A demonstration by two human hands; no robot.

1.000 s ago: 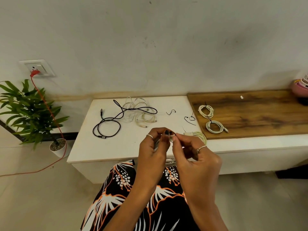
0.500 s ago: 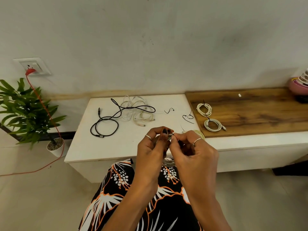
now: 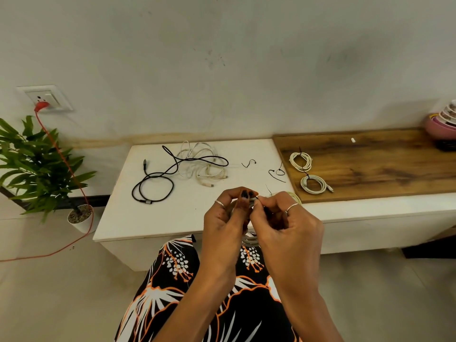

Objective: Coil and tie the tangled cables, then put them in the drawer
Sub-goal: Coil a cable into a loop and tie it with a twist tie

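Against the back wall (image 3: 222, 58) a low white table (image 3: 153, 218) is sitting, w/ a wooden board (image 3: 382, 169) lying on its right part. At far left a potted plant (image 3: 37, 166) is standing on the floor, and an orange cord (image 3: 74, 183) is running from the wall socket (image 3: 45, 98) down past it. At far right a stack of bowls (image 3: 441, 122) is resting at the board's back edge.

Above the table's front edge the person's two hands are meeting, over a lap in black, white & orange print fabric (image 3: 197, 292). The left hand (image 3: 225, 223) is curling round a coiled white cable (image 3: 249, 240), thumb and fingertips pinching the coil at the top; loops of it are hanging below, between the palms. The right hand (image 3: 288, 228) is pinching a thin black tie (image 3: 256, 198) right at the coil (how far round it goes cannot be told, fingers in the way).

On the white top, a loose black cable (image 3: 153, 186) is lying at left, its end crossing a tangled white cable pile (image 3: 202, 164). Two tied white coils are lying on the board: one farther back (image 3: 300, 161), one nearer (image 3: 313, 184). A yellowish coil (image 3: 294, 196) is peeking out just behind the right hand. Spare black ties (image 3: 277, 173) are lying near the board's left edge, w/ another (image 3: 248, 163) further left. A small white piece (image 3: 353, 140) is lying further back on the board.
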